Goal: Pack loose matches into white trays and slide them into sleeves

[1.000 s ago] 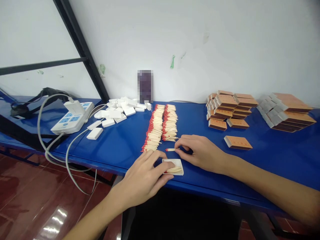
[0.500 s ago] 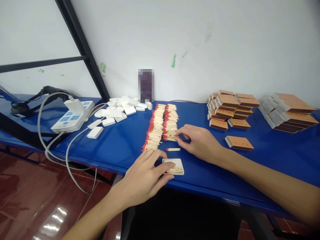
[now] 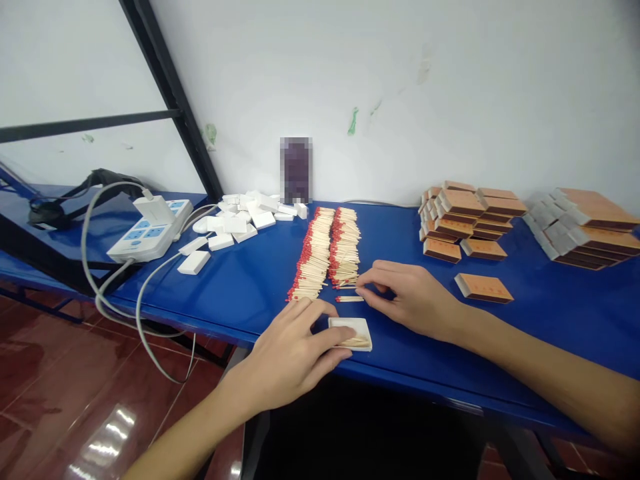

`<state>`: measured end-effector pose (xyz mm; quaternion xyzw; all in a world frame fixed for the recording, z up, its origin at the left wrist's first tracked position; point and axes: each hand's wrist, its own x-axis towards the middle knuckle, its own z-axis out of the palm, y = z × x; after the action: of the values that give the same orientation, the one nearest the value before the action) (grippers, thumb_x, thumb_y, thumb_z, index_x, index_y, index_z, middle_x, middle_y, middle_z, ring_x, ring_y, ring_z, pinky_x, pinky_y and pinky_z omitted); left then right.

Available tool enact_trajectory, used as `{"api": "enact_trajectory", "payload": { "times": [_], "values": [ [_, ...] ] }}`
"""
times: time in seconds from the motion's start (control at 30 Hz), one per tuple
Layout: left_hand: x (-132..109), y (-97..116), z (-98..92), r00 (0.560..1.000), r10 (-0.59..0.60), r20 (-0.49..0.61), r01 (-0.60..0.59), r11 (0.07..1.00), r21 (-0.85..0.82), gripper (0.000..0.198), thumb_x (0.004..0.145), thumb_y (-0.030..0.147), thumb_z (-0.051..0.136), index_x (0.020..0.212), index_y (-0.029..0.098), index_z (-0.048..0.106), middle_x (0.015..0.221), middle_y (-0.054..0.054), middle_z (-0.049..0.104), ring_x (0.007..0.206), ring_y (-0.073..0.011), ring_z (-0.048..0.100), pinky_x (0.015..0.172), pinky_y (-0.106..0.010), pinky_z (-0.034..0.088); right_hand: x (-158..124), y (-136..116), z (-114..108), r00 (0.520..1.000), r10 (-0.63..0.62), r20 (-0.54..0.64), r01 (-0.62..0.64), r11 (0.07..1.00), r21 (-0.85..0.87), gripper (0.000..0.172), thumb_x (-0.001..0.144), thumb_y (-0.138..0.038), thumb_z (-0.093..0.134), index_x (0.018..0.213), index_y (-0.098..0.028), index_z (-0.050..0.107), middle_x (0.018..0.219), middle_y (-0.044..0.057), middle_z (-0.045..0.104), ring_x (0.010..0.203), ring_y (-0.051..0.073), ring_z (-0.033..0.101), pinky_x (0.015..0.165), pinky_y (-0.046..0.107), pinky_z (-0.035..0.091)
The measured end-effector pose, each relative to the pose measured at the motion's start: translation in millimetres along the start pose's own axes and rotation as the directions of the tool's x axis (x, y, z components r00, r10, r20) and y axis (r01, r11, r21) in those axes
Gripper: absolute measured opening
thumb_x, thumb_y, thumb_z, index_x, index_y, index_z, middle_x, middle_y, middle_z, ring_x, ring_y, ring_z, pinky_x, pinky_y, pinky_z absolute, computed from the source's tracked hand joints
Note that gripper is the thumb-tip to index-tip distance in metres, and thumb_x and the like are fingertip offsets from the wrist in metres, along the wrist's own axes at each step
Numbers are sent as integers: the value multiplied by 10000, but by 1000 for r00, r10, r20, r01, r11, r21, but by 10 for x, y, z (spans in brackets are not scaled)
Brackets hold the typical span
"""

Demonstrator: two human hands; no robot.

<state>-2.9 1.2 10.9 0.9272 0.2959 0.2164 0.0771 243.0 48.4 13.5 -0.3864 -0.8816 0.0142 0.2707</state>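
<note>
My left hand (image 3: 297,347) grips a small white matchbox tray (image 3: 364,325) at the table's front edge, a finger reaching inside over some matches (image 3: 357,341). My right hand (image 3: 407,297) is closed, thumb and forefinger pinching a match (image 3: 346,287) by its plain end, its red head to the left. Just below it a few matches (image 3: 350,299) lie side by side on the blue table. Behind my hands, two long rows of red-headed matches, a left row (image 3: 313,257) and a right row (image 3: 345,243), run toward the wall.
White trays (image 3: 233,225) lie heaped at the back left, near a power strip (image 3: 150,233) with looping cables. Orange matchbox sleeves (image 3: 463,203) are stacked at the back right, larger boxes (image 3: 595,220) beyond. One orange matchbox (image 3: 483,288) lies nearer. A pixelated dark object (image 3: 297,170) leans on the wall.
My right hand has moved toward me from the right match row, bringing the pinched match just above the few loose ones. My left hand still grips the tray.
</note>
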Motion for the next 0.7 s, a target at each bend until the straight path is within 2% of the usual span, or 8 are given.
{"api": "enact_trajectory", "payload": {
  "times": [0.37,0.63,0.7],
  "values": [
    [2,-13,19,999,18,-49,-17,999,28,240,1002,324,498,1192,232,611,1133,-74,588,987,-208,571,884,-362,466,14,-36,-16,993,1,115,-8,998,55,143,938,-265,542,941,-198,669,753,11,614,647,133,544,565,243,366],
    [-1,-17,29,998,14,-54,-13,999,32,236,998,328,504,1180,238,625,1116,-72,595,976,-208,576,882,-363,467,8,-51,-4,994,35,101,-41,997,60,164,925,-301,562,1008,-197,658,720,-5,591,616,130,521,565,246,357],
    [0,-19,33,999,12,-51,-11,1000,29,235,997,327,506,1177,238,629,1119,-75,594,979,-211,575,884,-367,465,14,-51,-5,992,49,116,-58,995,76,127,914,-287,571,946,-201,658,692,-14,569,604,125,508,563,242,352]
  ]
}}
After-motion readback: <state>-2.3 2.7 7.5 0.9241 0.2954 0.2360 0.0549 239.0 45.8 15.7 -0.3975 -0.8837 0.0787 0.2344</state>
